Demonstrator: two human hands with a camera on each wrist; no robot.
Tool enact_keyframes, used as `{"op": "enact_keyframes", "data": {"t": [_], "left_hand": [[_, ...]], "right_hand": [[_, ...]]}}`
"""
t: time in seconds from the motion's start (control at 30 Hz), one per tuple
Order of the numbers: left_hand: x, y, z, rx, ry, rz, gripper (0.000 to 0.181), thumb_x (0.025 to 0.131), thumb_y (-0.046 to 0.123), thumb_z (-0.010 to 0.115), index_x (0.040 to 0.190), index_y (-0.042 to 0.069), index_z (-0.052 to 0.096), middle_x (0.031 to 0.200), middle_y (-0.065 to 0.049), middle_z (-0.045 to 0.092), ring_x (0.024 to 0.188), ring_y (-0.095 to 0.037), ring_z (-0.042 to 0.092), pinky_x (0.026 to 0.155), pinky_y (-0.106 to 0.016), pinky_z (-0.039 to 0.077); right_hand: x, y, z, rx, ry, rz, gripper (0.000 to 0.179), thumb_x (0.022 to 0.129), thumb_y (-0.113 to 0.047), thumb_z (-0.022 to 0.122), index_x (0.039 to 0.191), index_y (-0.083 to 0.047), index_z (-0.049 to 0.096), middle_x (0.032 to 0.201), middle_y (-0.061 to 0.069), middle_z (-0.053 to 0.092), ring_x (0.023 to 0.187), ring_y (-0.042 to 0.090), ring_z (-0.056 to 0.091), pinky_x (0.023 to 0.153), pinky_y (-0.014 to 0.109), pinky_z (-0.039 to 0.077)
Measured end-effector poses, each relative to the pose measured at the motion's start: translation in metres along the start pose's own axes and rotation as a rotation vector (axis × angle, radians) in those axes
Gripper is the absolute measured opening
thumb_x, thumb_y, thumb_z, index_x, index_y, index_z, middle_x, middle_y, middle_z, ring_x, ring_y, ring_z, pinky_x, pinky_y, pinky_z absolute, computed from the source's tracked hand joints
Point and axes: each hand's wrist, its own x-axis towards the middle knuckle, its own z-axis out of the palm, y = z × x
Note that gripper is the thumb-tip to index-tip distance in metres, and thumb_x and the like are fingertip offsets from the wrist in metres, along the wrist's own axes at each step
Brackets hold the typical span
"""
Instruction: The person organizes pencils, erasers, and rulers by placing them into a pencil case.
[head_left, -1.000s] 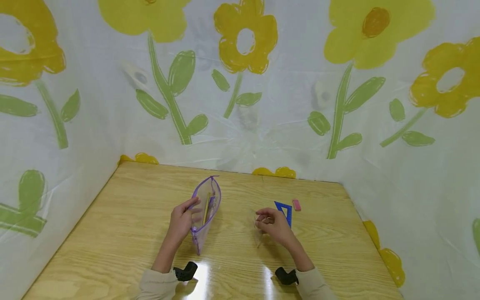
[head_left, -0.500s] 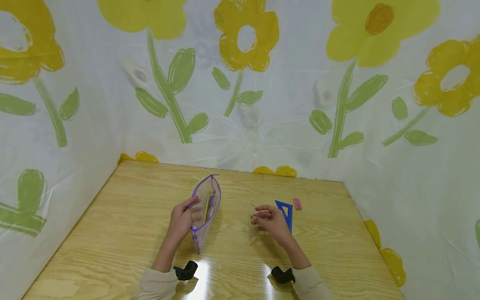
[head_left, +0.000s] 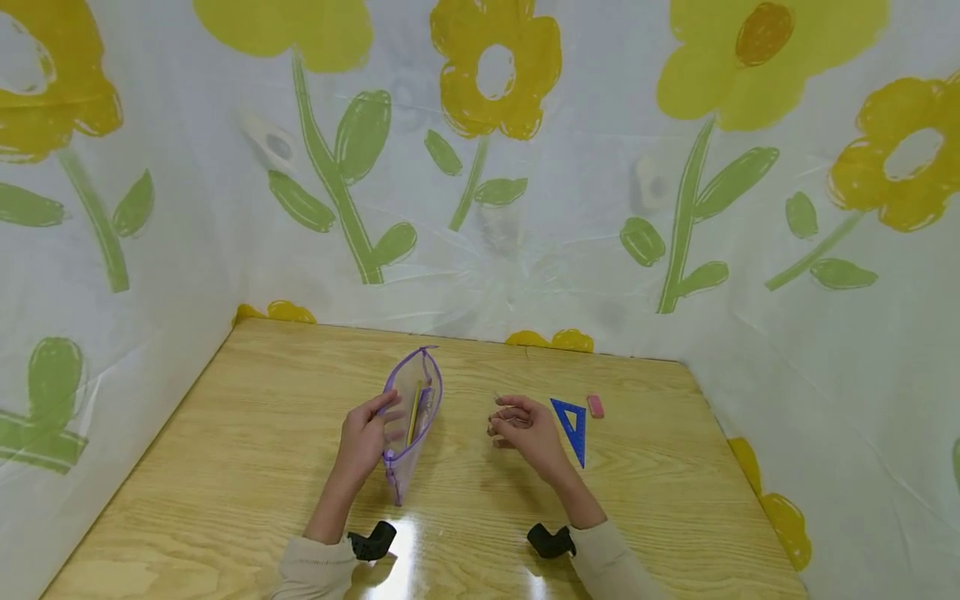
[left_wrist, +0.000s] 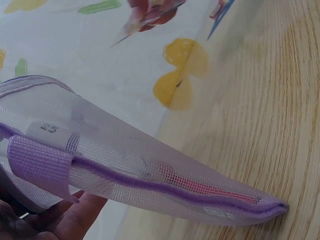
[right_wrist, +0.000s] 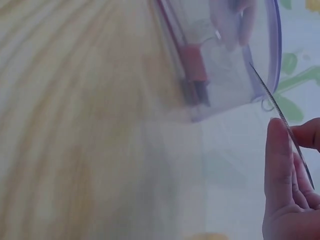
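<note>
A mesh pencil pouch with purple trim stands on the table, its mouth spread wide. My left hand grips its left side, fingers showing through the mesh. Inside lie a yellow pencil and a purple-edged item; reddish contents show through the mesh in the left wrist view. Above the table, right of the pouch, my right hand pinches a clear set square between thumb and fingers. It appears nearly edge-on in the right wrist view, with tick marks along it.
On the table, right of my right hand, lies a blue set square with a triangular cutout. A pink eraser sits just beyond it. A flower-printed white sheet walls the table at the back and sides.
My right hand has moved left and slightly away from me with the clear set square, toward the pouch, uncovering the whole blue set square. The left hand and pouch have stayed nearly still.
</note>
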Motion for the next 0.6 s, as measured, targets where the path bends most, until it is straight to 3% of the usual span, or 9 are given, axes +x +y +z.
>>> {"op": "enact_keyframes", "data": {"t": [0.3,0.6], "left_hand": [[0.001,0.001,0.002,-0.017,0.004,-0.01,0.05,0.098,-0.007,0.03,0.145,-0.012,0.046,0.145,-0.031,0.052,0.127,-0.045,0.057,0.092,-0.037,0.063],[0.001,0.0,0.004,-0.019,0.001,-0.005,0.049,0.098,-0.008,0.031,0.145,-0.012,0.046,0.145,-0.031,0.052,0.127,-0.045,0.057,0.092,-0.036,0.063]], "right_hand": [[0.017,-0.023,0.024,0.051,-0.016,-0.052,0.034,0.095,-0.001,0.067,0.128,0.003,0.059,0.097,0.009,0.07,0.082,0.016,0.073,0.074,0.039,0.067],[0.029,-0.034,0.042,0.097,0.0,-0.086,0.037,0.095,0.0,0.067,0.13,0.003,0.058,0.098,0.009,0.067,0.081,0.016,0.072,0.074,0.037,0.067]]}}
